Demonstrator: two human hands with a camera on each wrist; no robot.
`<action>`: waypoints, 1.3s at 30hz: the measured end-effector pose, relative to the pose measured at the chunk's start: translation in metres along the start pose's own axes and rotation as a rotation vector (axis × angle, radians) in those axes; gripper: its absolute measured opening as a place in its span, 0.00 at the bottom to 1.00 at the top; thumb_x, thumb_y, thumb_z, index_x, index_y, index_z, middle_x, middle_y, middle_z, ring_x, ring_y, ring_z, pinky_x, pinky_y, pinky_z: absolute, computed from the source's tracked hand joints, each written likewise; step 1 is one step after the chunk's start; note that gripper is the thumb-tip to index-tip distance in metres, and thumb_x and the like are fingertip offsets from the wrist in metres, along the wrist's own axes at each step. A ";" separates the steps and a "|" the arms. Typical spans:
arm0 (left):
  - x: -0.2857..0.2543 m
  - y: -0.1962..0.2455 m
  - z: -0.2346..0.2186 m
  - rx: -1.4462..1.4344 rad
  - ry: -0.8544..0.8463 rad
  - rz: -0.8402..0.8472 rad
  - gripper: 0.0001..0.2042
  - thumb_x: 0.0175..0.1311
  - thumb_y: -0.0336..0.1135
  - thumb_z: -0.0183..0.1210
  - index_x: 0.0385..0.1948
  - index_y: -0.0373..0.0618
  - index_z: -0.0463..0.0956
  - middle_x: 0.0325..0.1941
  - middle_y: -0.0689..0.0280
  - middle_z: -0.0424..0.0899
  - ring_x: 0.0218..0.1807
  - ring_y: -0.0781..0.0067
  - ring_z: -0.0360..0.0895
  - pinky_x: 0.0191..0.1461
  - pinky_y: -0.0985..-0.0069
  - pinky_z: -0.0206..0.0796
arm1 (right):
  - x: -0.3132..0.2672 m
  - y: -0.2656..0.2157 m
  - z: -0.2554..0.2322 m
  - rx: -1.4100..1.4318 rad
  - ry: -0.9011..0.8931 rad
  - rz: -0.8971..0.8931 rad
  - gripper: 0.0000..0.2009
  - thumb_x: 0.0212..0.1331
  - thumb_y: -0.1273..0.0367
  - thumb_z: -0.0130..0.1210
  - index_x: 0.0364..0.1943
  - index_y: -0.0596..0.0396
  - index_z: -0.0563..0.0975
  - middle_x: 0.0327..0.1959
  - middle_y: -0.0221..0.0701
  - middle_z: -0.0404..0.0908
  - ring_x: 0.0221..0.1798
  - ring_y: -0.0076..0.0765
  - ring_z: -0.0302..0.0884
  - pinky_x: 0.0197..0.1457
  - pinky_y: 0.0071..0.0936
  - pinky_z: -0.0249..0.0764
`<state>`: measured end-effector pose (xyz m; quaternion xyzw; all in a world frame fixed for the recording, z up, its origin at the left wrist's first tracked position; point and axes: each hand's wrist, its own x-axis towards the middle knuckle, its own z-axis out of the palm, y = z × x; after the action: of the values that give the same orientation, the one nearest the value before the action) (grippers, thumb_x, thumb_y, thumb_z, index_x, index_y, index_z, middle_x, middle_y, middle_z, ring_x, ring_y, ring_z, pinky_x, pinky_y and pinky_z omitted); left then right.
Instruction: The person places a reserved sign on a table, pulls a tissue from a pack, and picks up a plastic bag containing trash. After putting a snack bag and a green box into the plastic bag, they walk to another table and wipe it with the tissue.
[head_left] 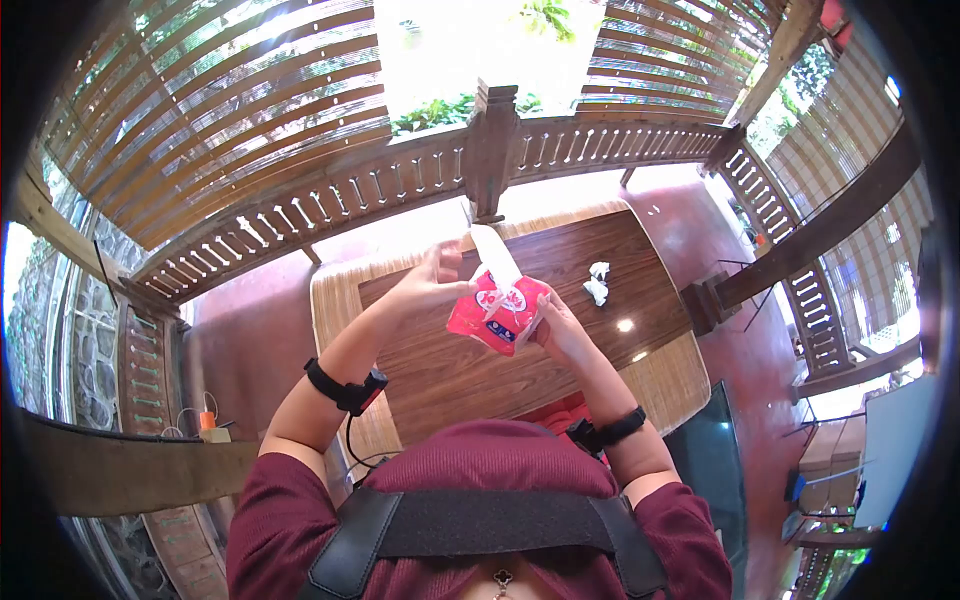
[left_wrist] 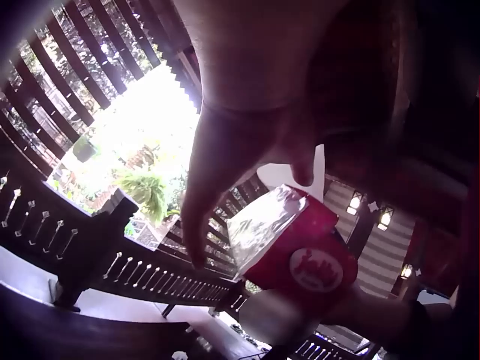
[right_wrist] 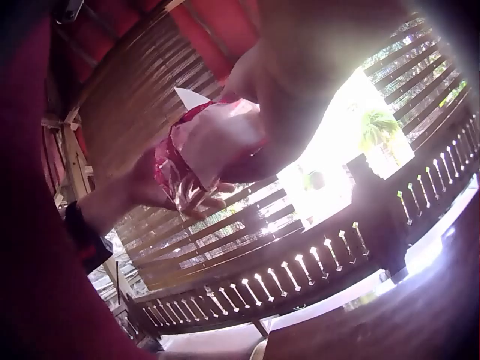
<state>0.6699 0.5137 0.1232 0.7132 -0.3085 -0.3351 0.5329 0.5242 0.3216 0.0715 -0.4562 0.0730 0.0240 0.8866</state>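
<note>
A pink-red soft pack of tissues [head_left: 480, 322] is held up over the wooden table, its printed face toward the head camera. From its top a white tissue [head_left: 495, 258] sticks out. My right hand [head_left: 562, 328] grips the pack at its right side. My left hand [head_left: 430, 285] is at the pack's left edge, fingers spread and thumb toward the pack. In the left wrist view, the hand's loose fingers hang beside the pack [left_wrist: 319, 251], with nothing between them. The right wrist view shows the pack [right_wrist: 180, 161] partly hidden behind my right hand [right_wrist: 277, 112].
Crumpled white tissues [head_left: 597, 285] lie on the table [head_left: 430, 375], right of the pack. A carved wooden railing [head_left: 330, 215] with a thick post [head_left: 490, 150] runs behind the table. Slatted blinds [head_left: 240, 100] hang above it.
</note>
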 end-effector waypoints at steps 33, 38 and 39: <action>-0.464 -0.072 0.269 -0.748 1.342 -0.370 0.15 0.62 0.53 0.41 0.36 0.53 0.65 0.32 0.72 0.72 0.33 0.83 0.70 0.30 0.82 0.64 | -0.186 0.186 0.193 -0.593 -1.203 0.931 0.26 0.61 0.58 0.40 0.62 0.40 0.46 0.53 0.29 0.61 0.49 0.27 0.65 0.44 0.31 0.69; -0.570 -0.061 0.366 -0.894 1.705 -0.298 0.15 0.63 0.52 0.40 0.34 0.53 0.66 0.30 0.73 0.71 0.32 0.84 0.69 0.30 0.81 0.63 | -0.290 0.257 0.252 -0.644 -1.478 1.011 0.23 0.61 0.63 0.41 0.60 0.39 0.51 0.46 0.25 0.67 0.43 0.21 0.67 0.41 0.23 0.67; -0.590 -0.056 0.389 -0.934 1.767 -0.286 0.15 0.63 0.52 0.40 0.35 0.52 0.66 0.31 0.72 0.72 0.33 0.84 0.70 0.32 0.81 0.63 | -0.314 0.274 0.259 -0.681 -1.543 1.037 0.22 0.61 0.64 0.41 0.59 0.40 0.53 0.45 0.24 0.67 0.43 0.21 0.68 0.41 0.22 0.67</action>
<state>0.0158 0.7824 0.0767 0.4564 0.4473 0.1651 0.7513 0.2122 0.6988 0.0470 -0.4576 -0.3447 0.7197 0.3921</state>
